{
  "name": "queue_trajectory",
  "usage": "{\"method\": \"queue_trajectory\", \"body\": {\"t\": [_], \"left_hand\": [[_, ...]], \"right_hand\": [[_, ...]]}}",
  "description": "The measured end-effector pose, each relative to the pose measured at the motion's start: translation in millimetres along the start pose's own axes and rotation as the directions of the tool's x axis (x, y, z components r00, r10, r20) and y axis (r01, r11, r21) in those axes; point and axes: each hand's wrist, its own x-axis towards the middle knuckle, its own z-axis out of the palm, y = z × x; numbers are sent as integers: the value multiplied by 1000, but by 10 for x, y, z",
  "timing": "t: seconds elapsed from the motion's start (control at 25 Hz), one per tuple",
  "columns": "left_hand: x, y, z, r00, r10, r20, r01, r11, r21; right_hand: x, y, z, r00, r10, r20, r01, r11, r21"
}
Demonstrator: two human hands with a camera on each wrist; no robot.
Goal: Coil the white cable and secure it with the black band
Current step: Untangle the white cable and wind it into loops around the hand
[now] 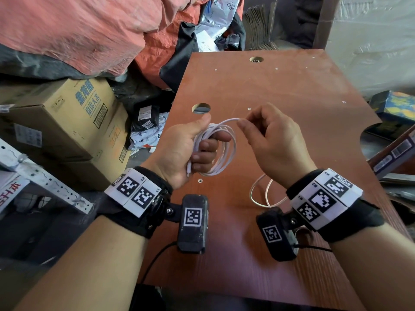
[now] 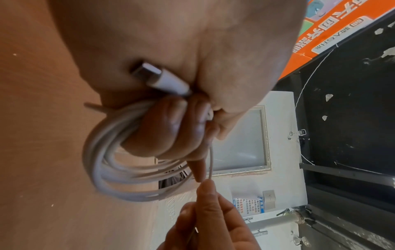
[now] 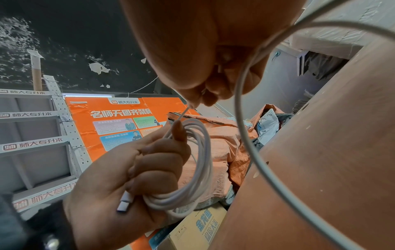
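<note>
My left hand [image 1: 197, 149] grips several loops of the white cable [image 1: 226, 151] above the brown table [image 1: 292, 90], fingers curled through the coil. One plug [image 2: 162, 79] sticks out below the palm; in the right wrist view the plug [image 3: 125, 202] shows at the heel of that hand. My right hand [image 1: 267, 140] pinches the running strand [image 1: 235, 119] just right of the coil's top. The loose tail [image 1: 265, 194] hangs in a loop under my right wrist and sweeps close past the right wrist camera as a cable strand [image 3: 245, 135]. No black band is in view.
Cardboard boxes [image 1: 67, 122] stand left of the table, with orange sacks [image 1: 89, 30] and parcels behind. A metal shelf rail [image 1: 45, 180] is at lower left. More boxes [image 1: 395, 151] sit off the right edge. The tabletop has round holes [image 1: 201, 108].
</note>
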Motion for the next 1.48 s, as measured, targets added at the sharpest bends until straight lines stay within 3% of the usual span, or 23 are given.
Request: {"method": "queue_trajectory", "body": {"t": [0.2,0.48,0.84,1.04,1.36,1.48], "left_hand": [[16,-7,26,998,-8,-60,13,996,84],[5,-55,0,1000,10,6,-10,994,110],[-42,-57,66,992,68,111,-72,997,30],[-33,-52,58,990,42,132,-50,997,56],[-38,-29,159,995,97,-21,-89,965,245],[-37,6,119,994,96,-49,-90,989,115]], "right_hand": [[-7,-32,6,999,-27,29,26,999,37],[-8,-86,6,994,-92,63,85,991,107],[24,-49,-28,999,-50,10,48,993,105],[26,-43,-22,999,-35,28,33,997,70],[42,-31,-6,999,28,-36,-24,993,114],[44,-21,-17,999,36,-29,-33,995,97]]}}
